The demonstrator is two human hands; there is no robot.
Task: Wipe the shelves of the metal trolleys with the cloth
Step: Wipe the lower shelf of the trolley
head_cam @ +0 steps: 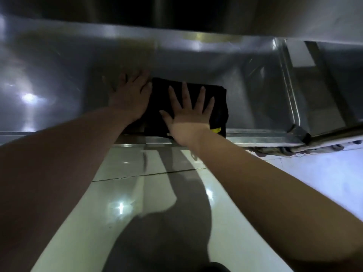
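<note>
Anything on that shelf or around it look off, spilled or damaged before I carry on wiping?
Nothing spilled or bent on the metal shelf. One oddity: below its front right corner, a dirty, frayed rag-like clump lies on the floor. The black cloth lies flat under both hands.

Dim, soft-focus wide-angle view, glare patches on the metal shelf (59, 79), arm shadows across the glossy floor (245, 222)

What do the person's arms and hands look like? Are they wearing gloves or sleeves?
No gloves and no sleeves show. Both forearms are bare right up to the picture's edge. The left hand and right hand are bare too, with no rings, watch or bracelets that can be seen. Dim light puts the left arm in shadow.
</note>
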